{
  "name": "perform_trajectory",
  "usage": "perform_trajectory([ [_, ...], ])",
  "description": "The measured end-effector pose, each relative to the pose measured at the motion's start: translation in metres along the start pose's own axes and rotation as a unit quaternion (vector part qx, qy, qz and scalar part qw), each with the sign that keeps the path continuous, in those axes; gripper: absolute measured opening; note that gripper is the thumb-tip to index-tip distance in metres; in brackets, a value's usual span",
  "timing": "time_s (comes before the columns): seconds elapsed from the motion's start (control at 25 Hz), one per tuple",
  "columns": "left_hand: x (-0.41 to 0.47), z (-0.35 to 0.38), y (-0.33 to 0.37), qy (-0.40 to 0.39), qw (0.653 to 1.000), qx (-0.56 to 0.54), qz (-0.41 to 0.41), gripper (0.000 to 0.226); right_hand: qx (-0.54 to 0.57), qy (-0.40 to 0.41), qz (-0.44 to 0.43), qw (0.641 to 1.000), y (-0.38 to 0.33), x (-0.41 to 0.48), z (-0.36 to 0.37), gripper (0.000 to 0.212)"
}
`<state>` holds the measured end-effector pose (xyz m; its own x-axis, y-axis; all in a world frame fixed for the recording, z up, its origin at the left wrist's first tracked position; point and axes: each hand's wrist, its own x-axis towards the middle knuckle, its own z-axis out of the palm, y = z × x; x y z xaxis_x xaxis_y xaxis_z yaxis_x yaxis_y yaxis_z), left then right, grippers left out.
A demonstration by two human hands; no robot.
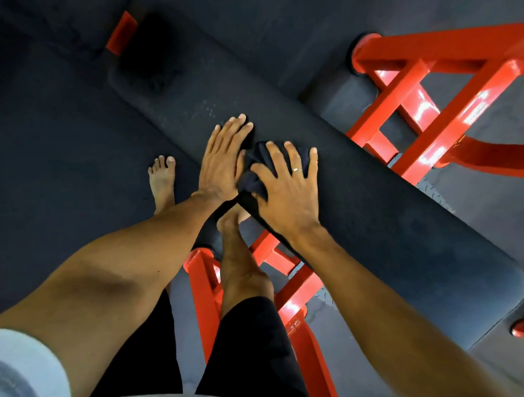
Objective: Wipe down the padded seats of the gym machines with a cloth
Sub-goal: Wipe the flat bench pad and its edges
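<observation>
- Hands mid-frame: left hand (220,167) flat, released, on long black padded bench seat (382,235); right hand (285,193) splayed, not clenched, pressing bunched dark cloth (250,180) there.
- Cloth mostly hidden under palm; small marking on red steel frame (449,45) unreadable.

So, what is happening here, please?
A person leans over a black padded bench on a red frame. The right hand presses a dark cloth onto the bench, fingers spread. The left hand lies flat on the bench right beside the cloth. Both hands are near the middle of the bench, and the person stands barefoot next to it.
</observation>
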<state>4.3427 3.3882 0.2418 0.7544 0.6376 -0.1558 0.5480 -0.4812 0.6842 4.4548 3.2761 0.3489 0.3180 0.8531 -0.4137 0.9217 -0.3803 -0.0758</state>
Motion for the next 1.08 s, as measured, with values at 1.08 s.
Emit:
perform_trajectory([
  [1.08,0.016,-0.012,-0.016,-0.002,1.0,0.006,-0.023,0.046,0.002,0.001,0.047,0.999,-0.019,0.028,-0.001,0.051],
])
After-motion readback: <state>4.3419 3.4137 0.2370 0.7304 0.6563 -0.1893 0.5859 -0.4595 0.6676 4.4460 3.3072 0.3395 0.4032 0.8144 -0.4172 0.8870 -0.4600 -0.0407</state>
